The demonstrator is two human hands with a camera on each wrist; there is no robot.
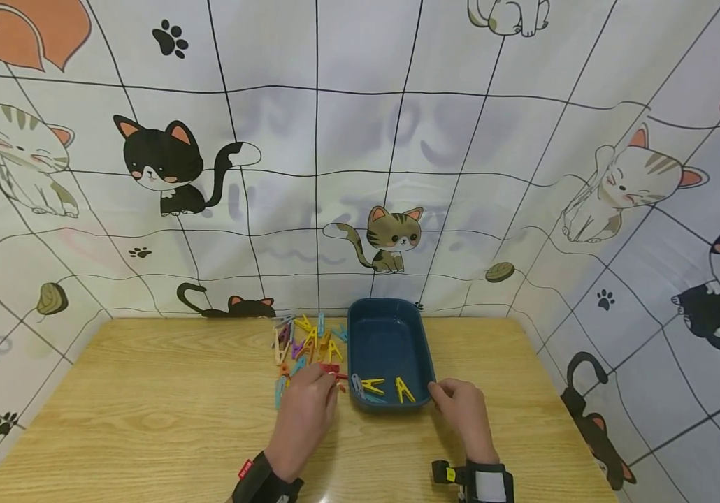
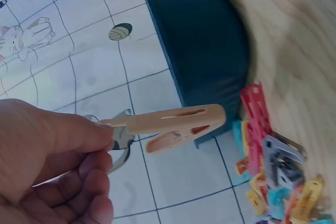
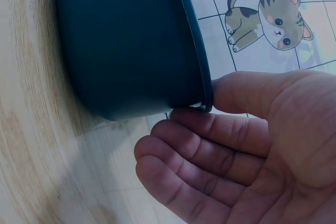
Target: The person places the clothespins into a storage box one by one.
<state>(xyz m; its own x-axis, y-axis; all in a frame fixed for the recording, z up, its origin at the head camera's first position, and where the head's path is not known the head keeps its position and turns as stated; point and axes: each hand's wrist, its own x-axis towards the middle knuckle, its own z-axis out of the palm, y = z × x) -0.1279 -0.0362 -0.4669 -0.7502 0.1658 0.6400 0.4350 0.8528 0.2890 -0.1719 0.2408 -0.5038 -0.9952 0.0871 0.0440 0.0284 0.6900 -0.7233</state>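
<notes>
My left hand (image 1: pixel 306 412) pinches a peach clothespin (image 2: pixel 157 122) between thumb and fingertips, its clamping end pointing away from the hand. This clothespin is mostly hidden behind the hand in the head view. Close by, a heap of mixed clothespins (image 1: pixel 311 338) lies against the left side of a dark blue bin (image 1: pixel 391 304). At the bin's near right corner, my right hand (image 1: pixel 463 413) grips the rim between thumb and index finger, the other fingers curled below it. Inside the bin's near end lie a yellow clothespin (image 1: pixel 405 390), another yellow one, a grey one and a blue one.
The wooden table (image 1: pixel 171 391) extends on both sides of the bin. A white cloth (image 1: pixel 284 140) with printed cats and grid lines rises behind the table and along its sides. In the left wrist view, red clothespins (image 2: pixel 255 109) lie beside the bin wall.
</notes>
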